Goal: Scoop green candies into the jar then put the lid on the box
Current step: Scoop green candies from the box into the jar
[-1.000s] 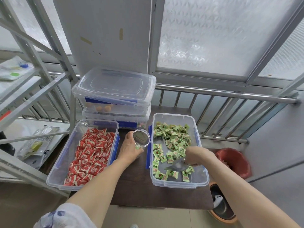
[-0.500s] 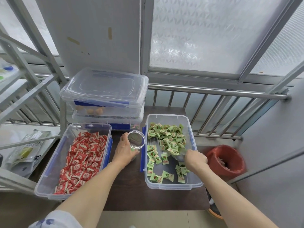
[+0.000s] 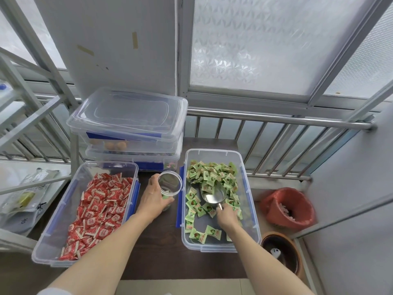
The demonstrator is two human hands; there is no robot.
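Observation:
A clear plastic box [image 3: 248,201] on the right of the dark table holds green wrapped candies [image 3: 212,173], heaped at its far end. My right hand [image 3: 226,216] grips the handle of a metal scoop [image 3: 212,193] whose bowl lies in the box with one or two candies at its far edge. My left hand [image 3: 154,200] is wrapped around a small clear jar [image 3: 170,184], which stands upright between the two open boxes with a few green candies at its bottom. A clear lid [image 3: 129,112] rests on the stacked boxes behind.
An open box of red candies [image 3: 100,209] sits on the left. Two closed stacked boxes [image 3: 131,150] stand behind it. A metal railing [image 3: 276,120] runs along the back. A red bin [image 3: 287,208] and a dark pot [image 3: 280,252] stand on the floor at right.
My right hand has pushed the scoop from the near end of the green box toward the heap at the far end. My left hand has kept holding the jar.

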